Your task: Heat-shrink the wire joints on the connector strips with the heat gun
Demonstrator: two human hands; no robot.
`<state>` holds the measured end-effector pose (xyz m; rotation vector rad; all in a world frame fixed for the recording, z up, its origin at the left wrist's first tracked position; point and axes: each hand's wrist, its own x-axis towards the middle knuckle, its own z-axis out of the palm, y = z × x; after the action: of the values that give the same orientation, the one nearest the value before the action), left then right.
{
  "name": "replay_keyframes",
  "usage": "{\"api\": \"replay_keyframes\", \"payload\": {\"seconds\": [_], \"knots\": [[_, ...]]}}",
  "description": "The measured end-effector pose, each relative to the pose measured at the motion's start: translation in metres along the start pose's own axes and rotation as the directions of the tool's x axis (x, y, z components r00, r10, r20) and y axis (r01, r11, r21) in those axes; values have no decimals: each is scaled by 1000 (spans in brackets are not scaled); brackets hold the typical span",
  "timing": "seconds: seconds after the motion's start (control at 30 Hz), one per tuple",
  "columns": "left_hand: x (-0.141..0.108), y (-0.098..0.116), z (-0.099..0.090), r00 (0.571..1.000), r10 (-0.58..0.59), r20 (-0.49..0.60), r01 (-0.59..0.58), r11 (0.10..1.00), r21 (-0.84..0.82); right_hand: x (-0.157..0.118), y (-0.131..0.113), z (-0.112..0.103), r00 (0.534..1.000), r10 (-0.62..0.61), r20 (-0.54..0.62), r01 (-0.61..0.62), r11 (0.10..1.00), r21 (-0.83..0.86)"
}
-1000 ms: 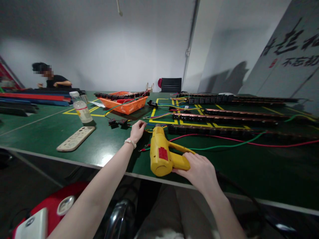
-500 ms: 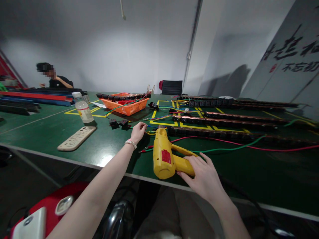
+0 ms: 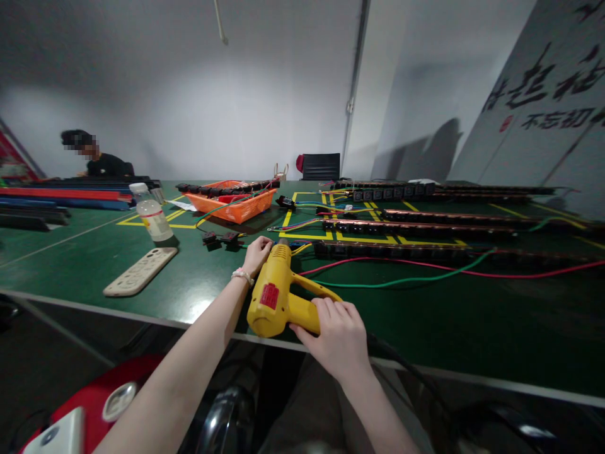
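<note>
My right hand is wrapped round the handle of a yellow heat gun, whose nozzle points away from me over the table. Just left of the nozzle, my left hand is closed at the ends of thin coloured wires; what its fingertips pinch is too small to make out. Those wires run to a long black strip lying across the table. A red cable and a green cable trail off to the right, their left ends hidden behind the heat gun.
An orange basket holds more strips. Black connectors, a bottle and a cased phone lie to the left. More strips are behind. A person sits at the far left.
The heat gun, in my right hand, has moved left, closer to my left hand, and its nozzle is now beside my fingers. The camera view has shifted slightly.
</note>
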<state>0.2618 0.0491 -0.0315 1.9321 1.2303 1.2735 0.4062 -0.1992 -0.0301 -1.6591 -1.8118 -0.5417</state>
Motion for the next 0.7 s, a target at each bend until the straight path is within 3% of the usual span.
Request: {"api": "replay_keyframes", "payload": {"seconds": [0.3,0.5,0.7], "knots": [[0,2,-3,1000,26,-1,-26,999,32,0,0,-1,1000,-20,-8,20,1000,-6],[-4,7,-5,998,49,-26,-48,998,50,2,15,-10,997,-36,63,34,999,38],[-4,5,-3,996,77,-38,-77,997,8,-6,35,-17,999,-37,20,37,999,-22]]}}
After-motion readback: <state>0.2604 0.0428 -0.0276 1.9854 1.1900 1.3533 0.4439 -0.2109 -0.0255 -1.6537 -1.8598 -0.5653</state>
